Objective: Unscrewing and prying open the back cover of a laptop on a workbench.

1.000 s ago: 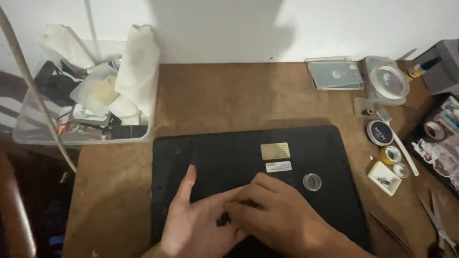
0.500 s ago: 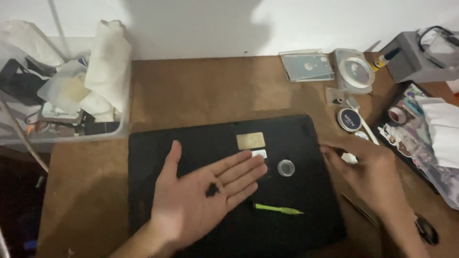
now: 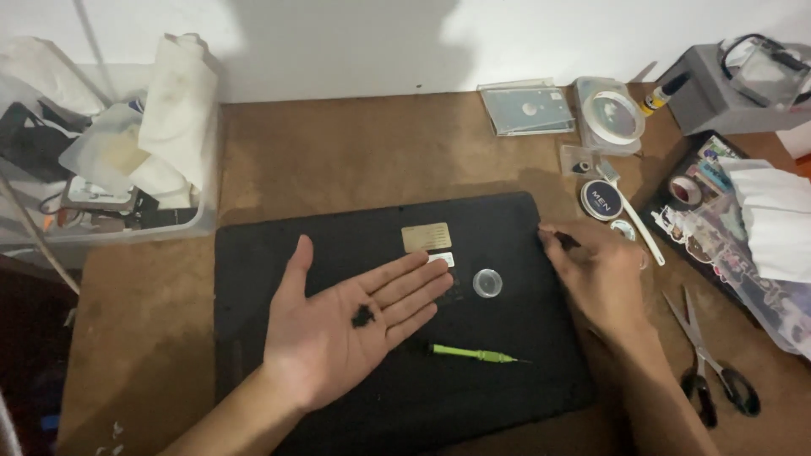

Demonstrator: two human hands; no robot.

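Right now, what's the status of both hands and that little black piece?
Left hand open, palm up, small black piece resting on it. Right hand pinching something dark at the mat's edge. Green screwdriver lying loose on the mat.

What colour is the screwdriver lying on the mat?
Bright green handle, thin metal tip; the screwdriver shows clearly in the head view.

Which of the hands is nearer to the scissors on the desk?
The right. The right hand lies at the black mat's right edge, just left of and above the scissors. The left hand lies open, palm up, over the mat's middle, much farther away.
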